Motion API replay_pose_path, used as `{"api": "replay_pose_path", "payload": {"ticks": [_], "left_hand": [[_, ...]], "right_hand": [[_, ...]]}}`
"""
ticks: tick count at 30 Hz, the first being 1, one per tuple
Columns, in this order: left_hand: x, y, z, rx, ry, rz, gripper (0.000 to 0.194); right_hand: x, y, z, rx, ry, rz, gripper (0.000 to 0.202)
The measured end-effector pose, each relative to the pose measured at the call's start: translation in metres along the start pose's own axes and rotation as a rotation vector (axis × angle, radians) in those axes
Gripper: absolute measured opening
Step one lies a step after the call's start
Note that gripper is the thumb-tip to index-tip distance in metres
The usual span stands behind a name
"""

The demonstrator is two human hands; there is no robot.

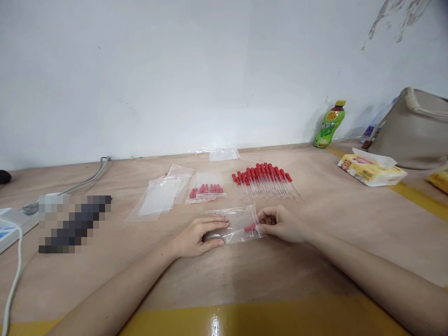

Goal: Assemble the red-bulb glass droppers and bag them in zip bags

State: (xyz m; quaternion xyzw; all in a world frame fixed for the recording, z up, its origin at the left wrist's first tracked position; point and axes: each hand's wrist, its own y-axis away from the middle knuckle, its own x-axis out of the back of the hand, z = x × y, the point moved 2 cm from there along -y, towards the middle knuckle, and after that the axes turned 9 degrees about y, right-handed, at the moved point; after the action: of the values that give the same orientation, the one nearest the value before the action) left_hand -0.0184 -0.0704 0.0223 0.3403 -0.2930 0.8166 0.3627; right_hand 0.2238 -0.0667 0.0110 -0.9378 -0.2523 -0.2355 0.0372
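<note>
A clear zip-lock bag [234,218] lies flat in front of me with a dropper inside. The dropper's red bulb [249,227] is near the bag's right end, and its thin clear tube points left. My left hand [201,235] rests on the bag's left part, fingers stretched out and thumb apart. At the right end, my right hand [280,225] pinches the bag's edge, close to the bulb; its fingertips are partly hidden. Beyond the hands lies a pile of red-bulbed droppers [266,179]. To its left are filled bags [207,189] with several red bulbs showing.
Flat plastic bags [159,198] lie at left, and another stack [224,154] is by the wall. A tissue pack [371,170], a green bottle [330,126] and a beige handbag [413,130] stand at right. A power strip [14,228] with cables and a blurred dark object [77,224] are at left.
</note>
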Motion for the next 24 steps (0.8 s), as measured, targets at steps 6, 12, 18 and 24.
{"api": "replay_pose_path", "payload": {"ticks": [6, 12, 18, 24], "left_hand": [[0.0, -0.001, 0.0, 0.029, -0.014, -0.002, 0.041], [-0.001, -0.001, 0.0, 0.028, -0.022, 0.001, 0.041], [0.0, -0.001, 0.0, 0.008, -0.01, 0.011, 0.043], [0.001, 0.0, -0.003, -0.054, 0.009, 0.016, 0.041]], "right_hand": [[-0.004, 0.0, 0.0, 0.032, -0.004, -0.057, 0.031], [-0.007, 0.005, -0.001, -0.12, -0.137, -0.158, 0.043], [-0.013, 0.006, -0.001, -0.239, -0.17, 0.029, 0.034], [-0.014, 0.005, 0.003, -0.231, -0.207, -0.006, 0.028]]}}
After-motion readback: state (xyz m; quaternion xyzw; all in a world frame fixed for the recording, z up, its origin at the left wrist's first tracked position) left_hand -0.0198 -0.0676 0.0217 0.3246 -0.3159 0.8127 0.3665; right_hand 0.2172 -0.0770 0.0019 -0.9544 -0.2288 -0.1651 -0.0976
